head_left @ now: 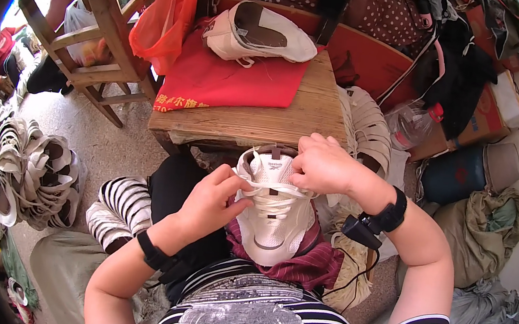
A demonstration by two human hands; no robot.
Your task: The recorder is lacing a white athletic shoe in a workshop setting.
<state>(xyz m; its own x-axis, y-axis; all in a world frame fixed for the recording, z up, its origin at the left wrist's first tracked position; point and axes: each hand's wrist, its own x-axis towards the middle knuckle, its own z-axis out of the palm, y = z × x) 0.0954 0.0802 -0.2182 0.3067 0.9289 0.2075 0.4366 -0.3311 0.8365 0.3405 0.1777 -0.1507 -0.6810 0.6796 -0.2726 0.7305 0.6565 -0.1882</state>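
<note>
A white sneaker (272,229) rests on my lap, toe toward me, on a dark red striped cloth (319,260). Its white shoelace (282,189) crosses the front below the tongue (274,166). My left hand (211,200) is at the shoe's left edge, thumb and forefinger bent around the lace. At the right edge, beside the tongue, my right hand (327,166) has curled fingers pinched together at the lace; its fingertips partly hide what they grip. A second white shoe (262,33) lies on its side on a red cloth bag (230,84) ahead.
Right in front stands a wooden table (258,123). Stacked shoe parts (34,173) and striped white bundles (124,207) cover floor at left, near a wooden chair (92,44). A plastic bottle (410,125), a blue container (455,176) and sacks (480,238) stand right.
</note>
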